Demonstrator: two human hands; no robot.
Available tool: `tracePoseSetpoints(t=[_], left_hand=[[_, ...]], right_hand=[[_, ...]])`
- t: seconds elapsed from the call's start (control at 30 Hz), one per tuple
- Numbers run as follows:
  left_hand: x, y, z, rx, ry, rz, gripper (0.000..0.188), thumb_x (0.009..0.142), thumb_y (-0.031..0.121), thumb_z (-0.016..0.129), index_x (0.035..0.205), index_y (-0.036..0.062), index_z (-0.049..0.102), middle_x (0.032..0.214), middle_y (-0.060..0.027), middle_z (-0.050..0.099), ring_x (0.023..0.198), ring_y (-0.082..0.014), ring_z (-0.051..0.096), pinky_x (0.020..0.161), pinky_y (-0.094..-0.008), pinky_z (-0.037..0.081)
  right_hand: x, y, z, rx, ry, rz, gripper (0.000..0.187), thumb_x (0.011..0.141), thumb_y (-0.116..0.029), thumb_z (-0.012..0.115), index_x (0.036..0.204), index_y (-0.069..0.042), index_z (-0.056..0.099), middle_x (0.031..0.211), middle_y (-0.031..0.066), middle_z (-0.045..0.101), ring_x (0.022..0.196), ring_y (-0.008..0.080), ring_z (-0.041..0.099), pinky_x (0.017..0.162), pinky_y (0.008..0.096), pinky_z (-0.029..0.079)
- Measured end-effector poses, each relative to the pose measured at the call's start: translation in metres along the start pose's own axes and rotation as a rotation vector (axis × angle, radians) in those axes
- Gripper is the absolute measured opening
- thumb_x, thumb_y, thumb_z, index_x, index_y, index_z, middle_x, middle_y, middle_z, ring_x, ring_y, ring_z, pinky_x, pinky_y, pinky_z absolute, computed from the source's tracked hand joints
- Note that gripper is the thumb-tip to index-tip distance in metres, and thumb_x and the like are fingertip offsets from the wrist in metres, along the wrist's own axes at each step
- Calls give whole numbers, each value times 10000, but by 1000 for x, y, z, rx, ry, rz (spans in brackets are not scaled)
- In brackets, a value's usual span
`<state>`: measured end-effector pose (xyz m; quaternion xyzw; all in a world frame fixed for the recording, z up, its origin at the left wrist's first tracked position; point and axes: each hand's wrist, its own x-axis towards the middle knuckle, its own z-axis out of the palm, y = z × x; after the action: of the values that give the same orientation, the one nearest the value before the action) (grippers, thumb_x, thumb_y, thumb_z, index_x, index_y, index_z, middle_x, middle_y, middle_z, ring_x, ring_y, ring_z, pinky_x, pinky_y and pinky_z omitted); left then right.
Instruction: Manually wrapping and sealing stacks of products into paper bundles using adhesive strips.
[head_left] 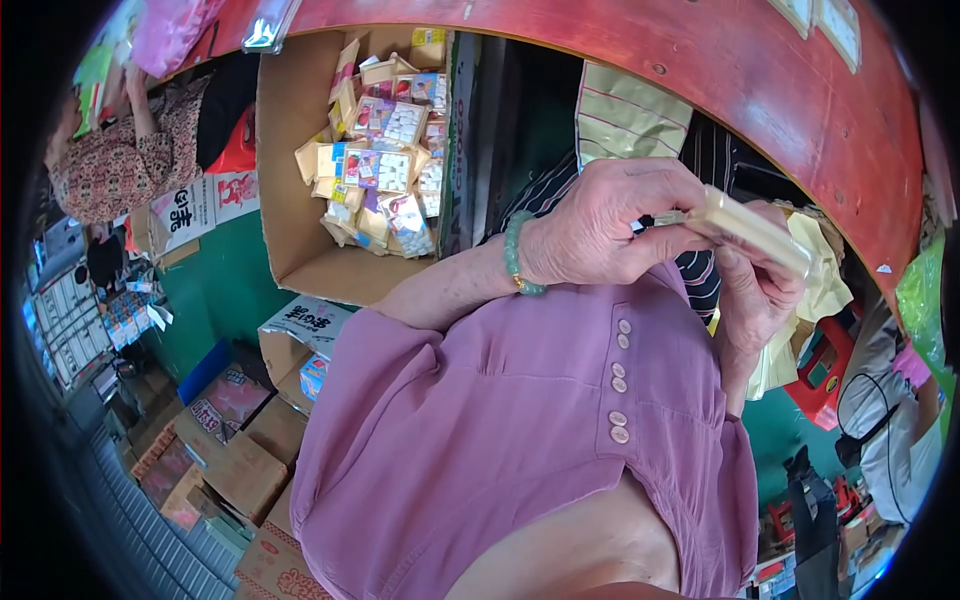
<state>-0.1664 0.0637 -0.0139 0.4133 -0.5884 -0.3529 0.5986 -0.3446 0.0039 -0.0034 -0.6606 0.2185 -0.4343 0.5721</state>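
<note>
In front of my chest, a flat rectangular pack with a pale cream edge and a see-through face is tilted between my hands. My left hand, a green bead bracelet at its wrist, pinches the pack's near-left end between thumb and fingers. From below and to the right, my right hand grips the same pack, its thumb on the lower side and its other fingers partly hidden behind. The pack's printed face is turned away and hard to make out.
On the left stands an open cardboard box heaped with similar small packs. A red table curves across the top, with flat packs at its right. Pale yellow striped sheeting hangs below its edge. Another person sits far left.
</note>
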Motion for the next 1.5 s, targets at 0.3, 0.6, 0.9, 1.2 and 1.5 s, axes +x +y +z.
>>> tracePoseSetpoints(t=[0.3,0.6,0.9,1.2,1.5], left_hand=[[-18,20,-33,134,179,-132,99,786,-10,687,867,11,632,838,-103,644,737,-189,627,692,-276,489],[-123,11,-178,342,854,-615,75,867,42,650,889,-28,636,827,3,622,749,-62,536,671,-210,434],[-89,-5,-159,581,668,-573,264,883,91,657,1085,-73,613,959,-79,653,856,-129,603,790,-257,488],[-24,-144,-54,441,350,-968,457,884,315,668,1199,-5,583,1017,-43,635,782,-104,572,672,-240,455],[-30,-184,-32,-214,360,-815,243,804,25,696,1045,6,675,944,-42,679,816,-105,608,770,-246,474]], right_hand=[[22,0,32,116,-151,384,289,737,4,755,1010,11,661,1004,112,642,946,181,608,817,279,479],[20,23,18,-124,-406,255,450,752,-115,757,1154,7,598,1170,127,608,1054,247,574,879,342,467],[17,0,-23,-217,-198,360,211,810,-10,671,1016,35,649,927,100,655,854,150,625,748,265,497],[8,15,-42,-385,-46,412,186,848,-65,654,1006,31,661,885,76,671,762,117,590,695,257,479],[-14,70,-19,-669,-232,312,257,832,-179,670,1021,-6,653,933,139,671,863,276,644,756,344,498]])
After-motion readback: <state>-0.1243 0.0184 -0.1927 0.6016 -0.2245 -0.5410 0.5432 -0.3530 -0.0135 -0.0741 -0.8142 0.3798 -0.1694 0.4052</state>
